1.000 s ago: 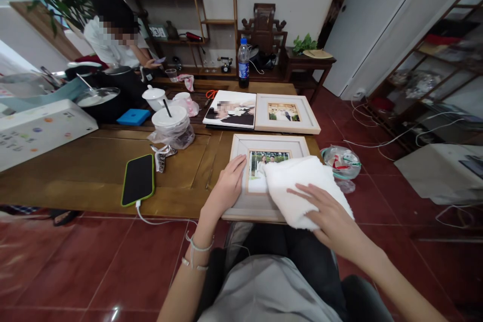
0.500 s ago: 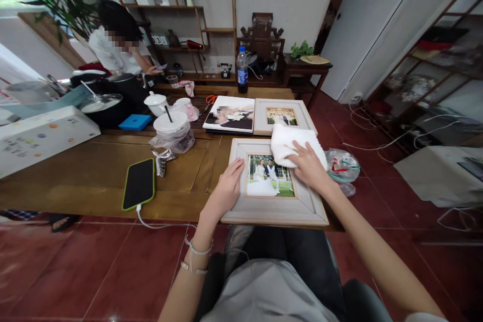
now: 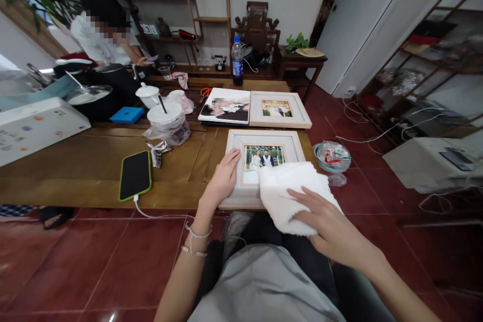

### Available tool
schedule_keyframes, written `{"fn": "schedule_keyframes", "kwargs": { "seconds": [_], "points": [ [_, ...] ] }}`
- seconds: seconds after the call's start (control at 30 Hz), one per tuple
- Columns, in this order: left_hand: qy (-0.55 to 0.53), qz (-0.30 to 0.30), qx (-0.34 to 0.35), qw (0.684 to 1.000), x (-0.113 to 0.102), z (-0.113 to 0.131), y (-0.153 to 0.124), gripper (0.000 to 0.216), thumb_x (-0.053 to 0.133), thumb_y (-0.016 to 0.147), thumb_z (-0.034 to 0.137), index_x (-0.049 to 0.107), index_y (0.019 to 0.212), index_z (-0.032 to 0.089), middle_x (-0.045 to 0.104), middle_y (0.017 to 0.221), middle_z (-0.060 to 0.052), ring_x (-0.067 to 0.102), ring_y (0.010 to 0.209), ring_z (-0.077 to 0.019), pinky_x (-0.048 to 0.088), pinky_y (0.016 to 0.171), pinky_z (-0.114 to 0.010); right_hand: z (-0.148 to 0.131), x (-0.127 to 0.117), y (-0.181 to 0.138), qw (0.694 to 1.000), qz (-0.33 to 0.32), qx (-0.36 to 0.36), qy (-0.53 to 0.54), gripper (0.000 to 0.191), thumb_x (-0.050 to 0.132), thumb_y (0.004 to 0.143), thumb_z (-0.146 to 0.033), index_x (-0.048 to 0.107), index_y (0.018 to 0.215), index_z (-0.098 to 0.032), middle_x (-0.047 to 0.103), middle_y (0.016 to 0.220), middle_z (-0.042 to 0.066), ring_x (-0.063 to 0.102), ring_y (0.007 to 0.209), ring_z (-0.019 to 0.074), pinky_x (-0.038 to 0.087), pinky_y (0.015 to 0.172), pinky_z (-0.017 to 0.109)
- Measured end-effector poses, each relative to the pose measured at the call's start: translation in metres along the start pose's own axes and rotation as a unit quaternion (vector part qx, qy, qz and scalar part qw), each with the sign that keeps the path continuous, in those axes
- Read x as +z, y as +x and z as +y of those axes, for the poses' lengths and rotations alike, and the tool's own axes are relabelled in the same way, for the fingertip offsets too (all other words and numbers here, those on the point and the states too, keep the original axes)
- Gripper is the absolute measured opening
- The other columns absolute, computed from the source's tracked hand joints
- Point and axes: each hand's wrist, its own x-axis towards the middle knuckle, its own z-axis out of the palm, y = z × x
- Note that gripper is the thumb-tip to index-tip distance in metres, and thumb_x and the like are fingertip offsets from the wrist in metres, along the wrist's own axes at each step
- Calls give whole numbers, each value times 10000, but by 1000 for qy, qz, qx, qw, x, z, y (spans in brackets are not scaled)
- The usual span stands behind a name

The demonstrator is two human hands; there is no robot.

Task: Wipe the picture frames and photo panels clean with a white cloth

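Note:
A light wooden picture frame (image 3: pixel 264 137) lies on the table in front of me, with a photo (image 3: pixel 253 161) of a couple outdoors inside it. My left hand (image 3: pixel 223 176) rests on the frame's left side, fingers stretched out along the border; its thumb is hidden. My right hand (image 3: pixel 320 219) has a white towel (image 3: pixel 290 183) under its fingers, pressed over the lower right of the frame and hanging past the near edge. The towel covers part of the photo and that corner.
Behind lie a second framed photo (image 3: pixel 306 116) and a photo album (image 3: pixel 226 104). Leftward are a lidded cup with a straw (image 3: pixel 166 113), a charging phone (image 3: pixel 136 176) and a white box (image 3: pixel 37 128). A bottle (image 3: pixel 237 63) stands at the back. Another person (image 3: pixel 100 35) sits far left.
My right hand has drawn the towel from the frame's upper right corner down toward me, over the lower right. The left hand stays on the left border. The view has shifted slightly.

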Motion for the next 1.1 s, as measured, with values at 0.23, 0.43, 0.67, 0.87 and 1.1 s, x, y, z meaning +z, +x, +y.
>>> {"fn": "schedule_keyframes", "kwargs": {
  "seconds": [0.23,0.43,0.67,0.87,1.1],
  "points": [
    [12,-22,3,1000,-4,2,1,439,328,908,135,463,1325,128,429,1422,-143,310,1375,-241,278,1132,-488,59,13,27,993,65,59,-79,546,464,609,-23,608,1119,-155,406,1436,152,346,1336,281,318,1085,501],
    [19,-25,5,999,-5,3,1,436,304,921,148,461,1327,121,426,1426,-146,301,1381,-243,283,1127,-498,120,5,100,975,104,108,-163,598,442,692,-12,498,1282,-92,447,1392,187,254,1375,312,214,1113,534],
    [22,-17,3,1000,-4,2,3,440,308,914,134,465,1322,99,441,1411,-159,313,1375,-240,296,1124,-483,93,12,113,985,32,47,-164,528,448,678,-1,624,1150,-160,488,1385,121,313,1342,327,185,1078,606],
    [16,-18,-2,1000,-4,2,3,440,323,909,127,466,1325,98,433,1421,-150,316,1374,-235,295,1130,-471,20,6,31,997,-55,-9,-49,561,439,587,21,668,1042,-213,465,1412,48,297,1362,280,141,1123,573],
    [-12,-8,23,1000,-3,-2,2,479,322,882,72,468,1330,158,445,1418,-116,321,1373,-224,291,1133,-483,12,13,28,999,-36,0,-21,584,480,577,-22,645,1099,-227,451,1422,62,293,1366,256,208,1128,507]
  ]
}}
